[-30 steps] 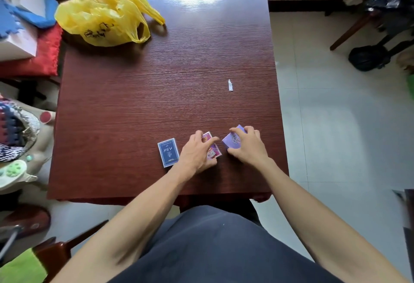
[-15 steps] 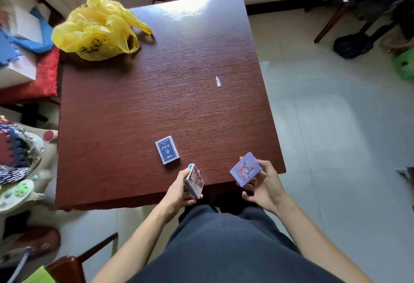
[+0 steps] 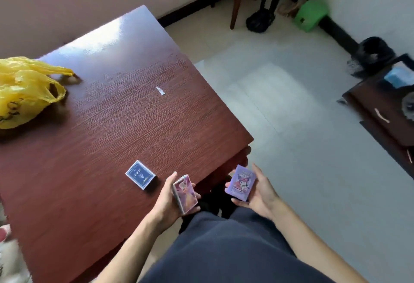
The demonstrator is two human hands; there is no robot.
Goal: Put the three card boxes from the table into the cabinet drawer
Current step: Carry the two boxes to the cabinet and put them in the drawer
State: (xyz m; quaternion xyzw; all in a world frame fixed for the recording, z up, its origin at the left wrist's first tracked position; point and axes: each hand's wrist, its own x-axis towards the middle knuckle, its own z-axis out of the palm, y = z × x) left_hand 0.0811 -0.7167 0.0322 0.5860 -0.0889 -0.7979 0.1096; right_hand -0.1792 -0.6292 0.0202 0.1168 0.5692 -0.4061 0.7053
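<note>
Left hand (image 3: 167, 202) closed around a pink card box (image 3: 185, 193), held at the near edge of the desk (image 3: 100, 114). Right hand (image 3: 257, 189) cradling a purple card box (image 3: 240, 182) off the desk, just right of the left hand. A blue card box (image 3: 140, 177) lies flat on the desk, just left of the left hand. The dark cabinet (image 3: 385, 108) stands well to the right of both hands.

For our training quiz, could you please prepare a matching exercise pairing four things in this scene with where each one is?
Things:
1. dark blue card box
2. pink card box
3. purple card box
4. crumpled yellow plastic bag

Places:
A. held in the right hand
B. lying flat near the table's front edge
C. at the table's far left
D. held in the left hand

Pairs: 1-B, 2-D, 3-A, 4-C
</note>
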